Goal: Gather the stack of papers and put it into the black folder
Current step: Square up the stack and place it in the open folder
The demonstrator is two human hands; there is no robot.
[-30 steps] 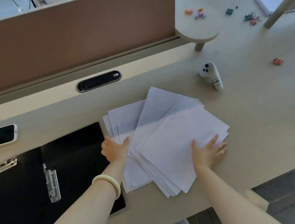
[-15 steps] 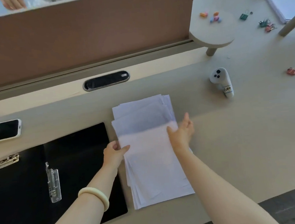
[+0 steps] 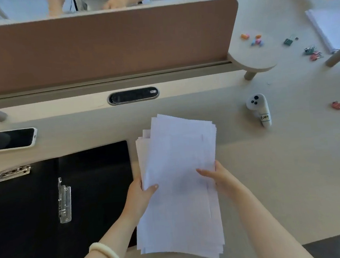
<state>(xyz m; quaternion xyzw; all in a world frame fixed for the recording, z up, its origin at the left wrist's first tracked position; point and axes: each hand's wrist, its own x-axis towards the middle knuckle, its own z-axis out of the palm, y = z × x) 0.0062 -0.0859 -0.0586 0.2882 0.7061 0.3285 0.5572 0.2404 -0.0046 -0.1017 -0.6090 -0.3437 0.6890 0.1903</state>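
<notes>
The stack of white papers [image 3: 178, 169] is gathered into one loose pile, edges uneven, and is lifted off the desk. My left hand [image 3: 141, 192] grips its left edge, thumb on top. My right hand [image 3: 215, 178] grips the right edge, thumb lying across the top sheet. The black folder [image 3: 94, 185] lies open and flat on the desk just left of the papers, with a metal clip [image 3: 64, 200] along its spine and another metal clamp [image 3: 13, 173] at its upper left.
A phone [image 3: 11, 139] lies left of centre above the folder. A white controller [image 3: 260, 109] rests right of the papers. Coloured binder clips [image 3: 312, 53] and another paper pile [image 3: 330, 26] sit far right. A brown divider [image 3: 101, 48] backs the desk; other people's hands show beyond.
The spread sheets were pushed together into one pile. Both hands moved from pressing on the sheets to gripping the pile's sides, and the pile has risen from the desk.
</notes>
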